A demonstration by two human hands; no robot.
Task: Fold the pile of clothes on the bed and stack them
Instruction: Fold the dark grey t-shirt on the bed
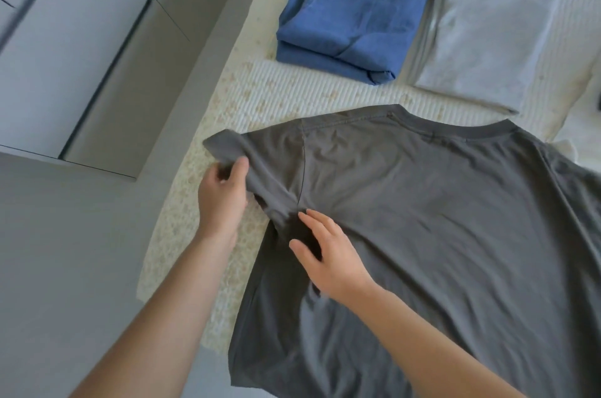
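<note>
Two bare forearms come in from the near edge, reaching up over one dark grey cotton T-shirt [422, 218] spread flat on the cream ribbed bedspread [292, 88], its collar at the far side and its hem hanging off the near edge of the bed. The right hand [328, 257] lies palm down on the shirt near the left armpit seam, fingers straight and slightly spread, pressing the cloth and holding nothing. The left hand [222, 199] is just left of it, thumb and fingers curled round the left short sleeve [227, 147], which is pinched and lifted a little off the bedspread; the fingertips are hidden behind the cloth. The shirt's right side and right sleeve are cut off by the frame. Farther off lie two folded garments side by side and just touching: one blue denim piece [354, 7] on the left, with a pocket seam showing, and one pale grey folded cloth [481, 30] to its right; both are cut off at the far edge. To the left of the bed stands a grey cabinet [81, 39] on a grey floor, somewhat blurred.
</note>
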